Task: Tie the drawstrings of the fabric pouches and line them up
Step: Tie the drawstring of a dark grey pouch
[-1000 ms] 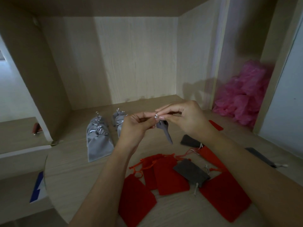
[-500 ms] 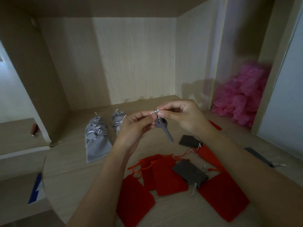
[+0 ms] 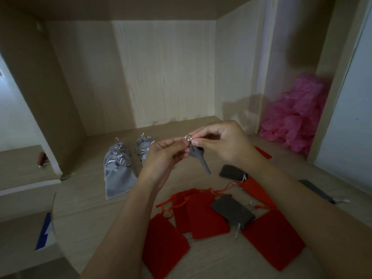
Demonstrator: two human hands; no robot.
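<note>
A small dark grey pouch hangs in the air above the wooden table, gathered at its neck. My left hand and my right hand both pinch its silver drawstring at the top. Tied light grey pouches lie in two rows behind my left hand: one row further left, another partly hidden by the hand. Several flat red pouches with loose strings lie near the front. Two flat dark grey pouches rest among them.
A pink crumpled plastic heap fills the right corner. Wooden walls enclose the back and left. A dark flat strip lies at the far right. A blue and white card sits at the left edge, a small brown object on a side shelf.
Both hands stay together on the drawstring with small finger shifts. The hanging grey pouch has risen slightly and swung a little.
</note>
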